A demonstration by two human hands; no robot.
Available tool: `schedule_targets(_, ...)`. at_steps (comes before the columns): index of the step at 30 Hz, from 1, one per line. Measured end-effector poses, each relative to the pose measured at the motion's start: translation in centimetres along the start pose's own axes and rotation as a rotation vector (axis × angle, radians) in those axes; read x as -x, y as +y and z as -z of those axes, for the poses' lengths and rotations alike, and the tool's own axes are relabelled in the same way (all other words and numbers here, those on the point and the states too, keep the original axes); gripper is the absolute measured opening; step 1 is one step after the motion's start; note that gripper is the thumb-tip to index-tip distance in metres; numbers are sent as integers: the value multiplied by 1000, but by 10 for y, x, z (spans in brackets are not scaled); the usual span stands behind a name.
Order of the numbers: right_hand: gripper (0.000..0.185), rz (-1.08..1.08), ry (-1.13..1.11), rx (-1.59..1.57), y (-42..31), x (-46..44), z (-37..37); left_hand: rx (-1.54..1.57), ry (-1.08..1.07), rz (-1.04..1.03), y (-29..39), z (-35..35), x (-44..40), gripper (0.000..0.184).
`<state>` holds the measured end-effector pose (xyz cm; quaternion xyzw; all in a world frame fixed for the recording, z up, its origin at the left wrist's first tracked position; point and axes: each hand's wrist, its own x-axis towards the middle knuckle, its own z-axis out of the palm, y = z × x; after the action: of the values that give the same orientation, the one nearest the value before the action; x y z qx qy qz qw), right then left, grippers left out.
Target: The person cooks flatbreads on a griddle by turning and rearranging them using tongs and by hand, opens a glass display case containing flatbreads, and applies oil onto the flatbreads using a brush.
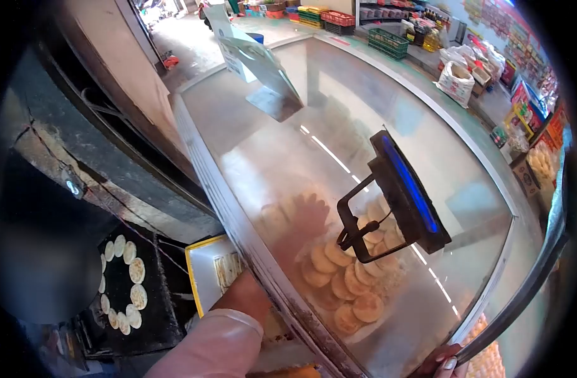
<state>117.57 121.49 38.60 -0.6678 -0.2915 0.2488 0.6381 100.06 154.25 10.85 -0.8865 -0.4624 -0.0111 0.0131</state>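
red crate (338, 20) beside yellow crates (310, 16) | green crate (388, 43) farther right | white sack (455, 83) near green crate

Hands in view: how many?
2: left hand, seen through the glass of the display case, by the flatbreads; right hand, at the case's lower-right edge, partly cut off.

Beige wall (112, 69), pale floor (186, 39) — sunlit; plastic crates (337, 20)

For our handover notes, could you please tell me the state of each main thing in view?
Left hand, fingers spread, under glass
Right hand, partly out of view
Glass top, hazy
Case breads, browned, piled
Griddle breads, ringed, some spotted
Box, open
Lamp, resting on glass
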Motion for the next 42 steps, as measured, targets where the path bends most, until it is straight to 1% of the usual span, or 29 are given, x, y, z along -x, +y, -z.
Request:
schedule_targets(2,24,17,14,32,-2,0,2,26,-6,-2,-2,6,7,44)
schedule_targets(4,24,-15,-48,45,-1,0,8,48,-22,1,-4,8,14,43)
schedule_targets(8,25,5,-49,63,0,-1,8,58,-31,-2,-4,5,22,42)
schedule_targets(10,25,76,-120,121,0,-3,11,62,-33,-1,-3,3,23,42)
schedule_targets(13,27,45,-123,112,-4,-2,10,64,-33,2,-1,5,22,41)
schedule_targets(14,28,-26,-84,116,-5,1,10,65,-34,-1,1,6,23,41)
schedule_targets(17,30,-24,-82,66,1,1,12,76,-41,-11,5,7,31,41)
schedule_targets(18,30,62,-114,80,4,-2,13,80,-41,-16,6,8,34,41)
schedule_targets(23,26,97,-139,55,3,-1,11,123,-50,-54,9,14,62,40)
schedule_targets(24,26,60,-112,44,4,0,11,149,-48,-70,11,16,77,40)
schedule_targets(26,26,17,-90,22,6,1,13,236,-58,-120,17,18,122,40)
schedule_targets(29,30,46,-152,20,18,-5,21,430,-100,-144,39,19,213,39)
schedule_targets(30,22,82,-130,-118,28,-7,22,508,-103,-132,47,20,247,39)
schedule_targets(31,14,121,-107,-259,34,-8,19,616,-47,-114,60,29,284,41)
schedule_targets(32,13,138,-31,-236,36,-8,14,723,11,-103,73,38,320,42)
schedule_targets(34,15,147,-97,-191,35,-10,19,1044,-478,171,86,66,386,39)
schedule_targets(35,17,148,-152,-137,34,-9,22,1054,-466,181,86,59,421,39)
schedule_targets(36,15,144,-132,-161,30,-7,17,1019,-445,172,86,41,463,41)
schedule_targets(37,15,138,-163,-144,27,-6,10,990,-427,171,88,21,504,43)
schedule_targets(38,15,178,-31,-188,28,-4,3,1018,-427,201,87,-13,542,43)
schedule_targets(39,16,216,103,-223,30,1,4,803,-329,-44,84,-55,581,41)
schedule_targets(40,16,209,82,-192,36,5,17,816,-324,-34,82,-77,615,41)
schedule_targets(41,18,338,32,-93,44,7,36,830,-319,-23,80,-97,648,40)
schedule_targets(42,21,473,-16,-3,46,22,47,961,-373,106,70,-89,668,41)
